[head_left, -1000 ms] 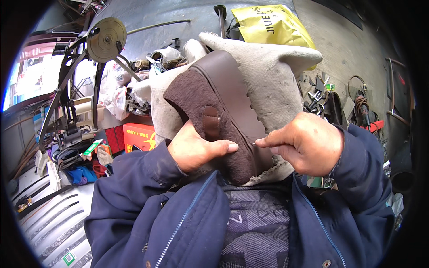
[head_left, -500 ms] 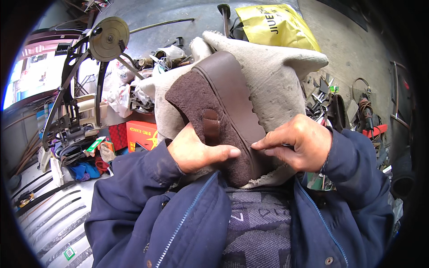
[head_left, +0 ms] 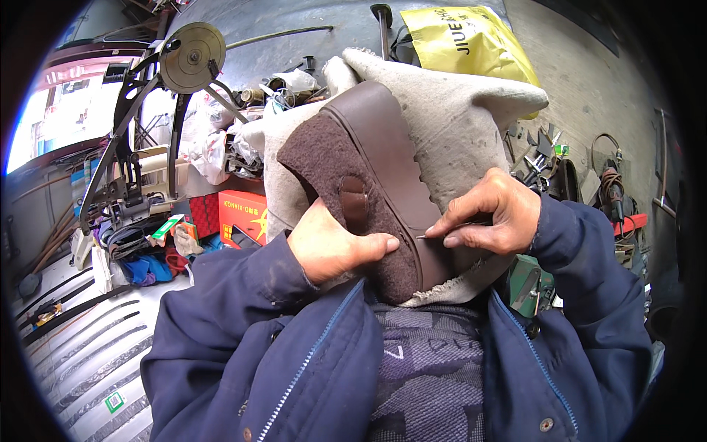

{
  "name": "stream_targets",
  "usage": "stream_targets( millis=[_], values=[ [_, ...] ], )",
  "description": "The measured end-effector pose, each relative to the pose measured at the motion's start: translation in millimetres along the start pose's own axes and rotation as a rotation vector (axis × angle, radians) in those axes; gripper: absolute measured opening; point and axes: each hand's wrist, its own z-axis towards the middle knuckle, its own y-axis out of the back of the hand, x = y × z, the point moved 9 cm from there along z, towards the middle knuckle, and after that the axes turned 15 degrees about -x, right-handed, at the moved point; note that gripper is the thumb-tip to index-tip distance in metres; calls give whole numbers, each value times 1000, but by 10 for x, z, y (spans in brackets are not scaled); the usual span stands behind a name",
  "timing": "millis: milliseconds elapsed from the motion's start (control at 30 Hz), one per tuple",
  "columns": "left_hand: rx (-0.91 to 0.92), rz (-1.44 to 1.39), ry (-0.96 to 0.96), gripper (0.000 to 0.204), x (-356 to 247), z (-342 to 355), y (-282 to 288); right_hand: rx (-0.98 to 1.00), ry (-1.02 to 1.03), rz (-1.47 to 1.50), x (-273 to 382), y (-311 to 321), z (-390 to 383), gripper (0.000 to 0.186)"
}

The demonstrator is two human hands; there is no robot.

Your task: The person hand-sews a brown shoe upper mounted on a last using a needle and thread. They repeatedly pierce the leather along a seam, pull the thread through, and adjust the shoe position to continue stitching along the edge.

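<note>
A grey cloth (head_left: 471, 125) lies under the shoe (head_left: 368, 184); a yellow bag (head_left: 464, 40) sits behind. The left hand (head_left: 331, 247) grips the shoe's side; the right hand (head_left: 490, 214) pinches a needle (head_left: 426, 237) at its sole

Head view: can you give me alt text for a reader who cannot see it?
A person in a dark blue jacket holds a brown shoe over a grey cloth on their lap; the left hand grips its fuzzy upper, and the right hand pinches something thin, perhaps a needle, at the sole edge. Behind are cluttered tools and a yellow bag.
</note>
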Motion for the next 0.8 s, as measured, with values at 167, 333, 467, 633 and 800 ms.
stream_targets(
  millis=[167, 333, 467, 633, 800],
  values=[
    [36, 25, 23, 72, 8, 4, 5, 4, -63, -82, -4, -24, 35, 16],
    [81, 113, 69, 53, 32, 9, 109, 18, -144, -115, 35, -1, 60, 13],
    [154, 99, -58, 52, -264, 163, 220, -149, -16, -33, 245, 95, 125, 13],
    [64, 361, -205, 53, -537, 519, 432, -231, -142, -34, 198, 228, 211, 9],
    [75, 281, -75, 64, -461, 427, 356, -161, -189, -8, 125, 228, 256, 8]
  ],
)
